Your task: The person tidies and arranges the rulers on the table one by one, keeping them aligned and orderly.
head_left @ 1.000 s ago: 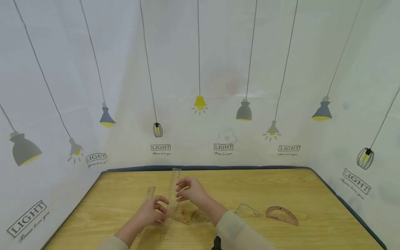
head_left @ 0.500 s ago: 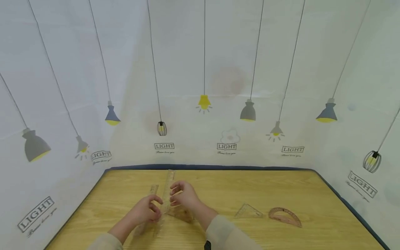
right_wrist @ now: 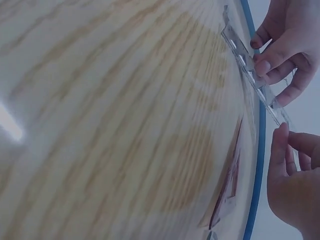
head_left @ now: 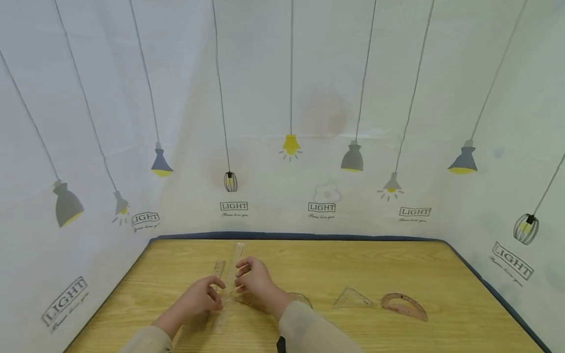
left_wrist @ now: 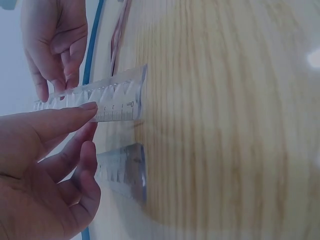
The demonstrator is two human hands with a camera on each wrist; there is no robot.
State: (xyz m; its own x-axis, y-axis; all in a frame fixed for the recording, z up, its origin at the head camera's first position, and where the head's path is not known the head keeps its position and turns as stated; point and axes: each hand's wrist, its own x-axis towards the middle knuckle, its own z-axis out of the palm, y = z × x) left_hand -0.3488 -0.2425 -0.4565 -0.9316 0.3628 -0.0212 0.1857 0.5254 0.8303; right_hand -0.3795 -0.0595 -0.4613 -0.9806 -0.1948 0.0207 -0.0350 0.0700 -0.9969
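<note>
A clear plastic ruler (head_left: 237, 253) is held between both hands, raised above the table. The left hand (head_left: 198, 297) pinches it between thumb and fingers near its zero end, as the left wrist view shows on the ruler (left_wrist: 120, 95). Further along, the right hand (head_left: 256, 278) pinches its edge with the fingertips, seen in the right wrist view at the hand (right_wrist: 295, 185). A second clear ruler (head_left: 220, 266) lies on the table just left of the raised one, partly hidden by the left hand. Under the right hand lies a reddish set square (right_wrist: 227, 185), mostly covered in the head view.
Right of the right forearm, a clear protractor (head_left: 301, 298) is partly hidden by the sleeve. Beyond it lie a clear set square (head_left: 352, 298) and a reddish protractor (head_left: 403, 307). The wooden table (head_left: 353, 264) meets a printed cloth backdrop along a dark blue edge.
Both hands have carried the ruler leftward, closer to the second ruler on the table. The head view has shifted slightly. The clear protractor shows again beside the right sleeve.
</note>
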